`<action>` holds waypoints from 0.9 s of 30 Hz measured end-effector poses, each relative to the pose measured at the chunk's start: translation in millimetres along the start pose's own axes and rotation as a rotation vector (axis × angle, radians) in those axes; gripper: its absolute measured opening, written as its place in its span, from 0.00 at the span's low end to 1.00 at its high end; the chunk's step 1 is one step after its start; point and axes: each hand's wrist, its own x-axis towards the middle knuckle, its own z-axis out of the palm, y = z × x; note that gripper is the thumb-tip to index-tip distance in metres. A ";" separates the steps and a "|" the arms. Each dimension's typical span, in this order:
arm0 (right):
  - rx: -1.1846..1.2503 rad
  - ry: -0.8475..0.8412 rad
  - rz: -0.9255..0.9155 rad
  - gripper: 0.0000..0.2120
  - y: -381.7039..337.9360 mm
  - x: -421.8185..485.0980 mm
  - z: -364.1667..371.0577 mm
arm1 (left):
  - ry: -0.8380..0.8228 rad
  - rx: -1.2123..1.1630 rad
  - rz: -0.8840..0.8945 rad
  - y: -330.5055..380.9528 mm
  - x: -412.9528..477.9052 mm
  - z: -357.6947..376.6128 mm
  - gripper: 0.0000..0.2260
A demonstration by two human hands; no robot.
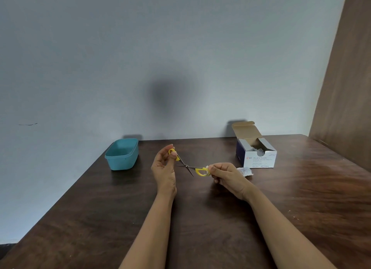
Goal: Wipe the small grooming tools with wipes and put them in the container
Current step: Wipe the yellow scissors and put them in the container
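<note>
Small scissors (pixel 187 167) with yellow handles are held spread apart above the dark wooden table (pixel 200 218). My left hand (pixel 163 168) pinches one yellow handle ring at the upper left. My right hand (pixel 226 176) pinches a white wipe (pixel 207 171) against the other yellow handle ring. The metal blades cross between my hands, their points aimed down and to the left. A teal plastic container (pixel 122 154) stands empty at the table's far left corner, apart from both hands.
An open white and blue box of alcohol swabs (pixel 257 152) stands at the far right. A torn swab wrapper (pixel 245 171) lies on the table just behind my right hand. A wall runs along the table's far edge; a brown panel rises at right.
</note>
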 end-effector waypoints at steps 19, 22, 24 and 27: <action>0.140 0.050 0.041 0.07 -0.3 1.5 -2.2 | 0.101 0.038 -0.082 -2.9 4.4 -3.0 0.11; 0.032 -0.005 0.032 0.08 -1.4 1.1 -0.6 | 0.038 0.043 -0.050 3.9 4.4 -3.0 0.09; -0.099 -0.040 0.030 0.08 -2.9 0.1 1.4 | -0.003 0.062 -0.029 8.7 5.6 -3.1 0.09; -0.236 -0.101 0.029 0.08 -5.0 -1.4 6.0 | -0.089 0.094 -0.002 15.1 6.4 -2.3 0.10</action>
